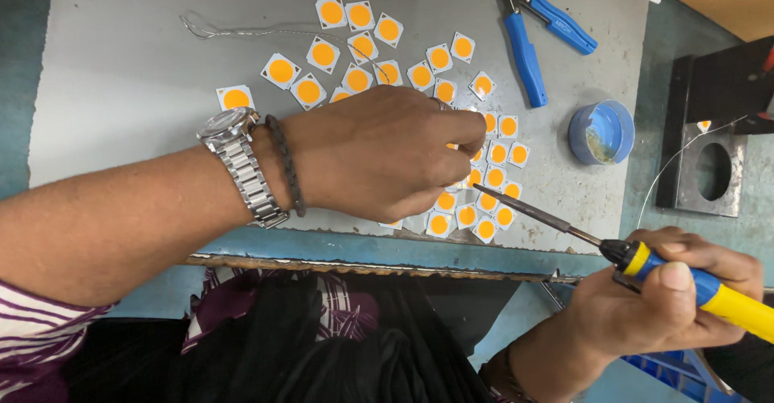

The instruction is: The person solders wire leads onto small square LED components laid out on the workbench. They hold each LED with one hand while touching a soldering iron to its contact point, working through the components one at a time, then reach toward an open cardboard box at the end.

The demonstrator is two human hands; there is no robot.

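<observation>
My left hand (379, 157), with a steel watch and a dark band at the wrist, reaches across a grey metal sheet (129, 64). Its fingertips pinch something small among several white square chips with orange discs (322, 54); what it pinches is hidden. My right hand (653, 298) grips a soldering iron (685, 278) with a yellow and blue handle. The iron's tip (477, 187) points left and rests just above the chips near my left fingertips. A thin solder wire (242, 31) lies on the sheet behind the chips.
Blue-handled pliers (528, 48) lie at the sheet's far right. A small round blue tin (601, 132) sits beside them. A dark metal plate with a round hole (709, 173) stands to the right. The sheet's near edge (363, 270) runs above my lap.
</observation>
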